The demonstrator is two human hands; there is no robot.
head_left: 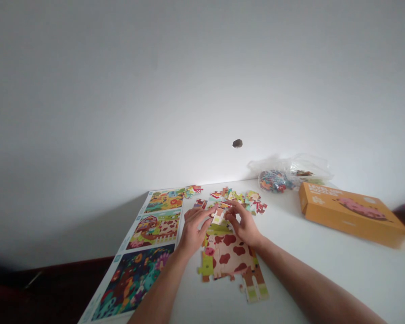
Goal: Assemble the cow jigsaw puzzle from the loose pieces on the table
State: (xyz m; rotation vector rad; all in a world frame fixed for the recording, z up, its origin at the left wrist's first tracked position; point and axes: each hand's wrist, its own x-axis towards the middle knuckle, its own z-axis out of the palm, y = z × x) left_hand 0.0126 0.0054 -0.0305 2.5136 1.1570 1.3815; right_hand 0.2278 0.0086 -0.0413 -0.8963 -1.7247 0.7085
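Note:
A puzzle piece [218,216] in pale, pinkish and green tones is between my hands, just above the partly joined cow puzzle [232,256]. My left hand [194,229] pinches its left side with index finger and thumb. On the opposite side, my right hand [245,227] has curled fingers at the piece's right edge. The joined part shows a brown-spotted cow on green, with legs at the lower right. Loose puzzle pieces [253,196] lie in a cluster just beyond my hands.
Along the table's left edge lies a printed picture sheet [158,229] with three scenes. An orange puzzle box [351,213] stands at the right. Clear plastic bags of pieces [273,180] rest against the white wall [155,90], which has a hole [237,143].

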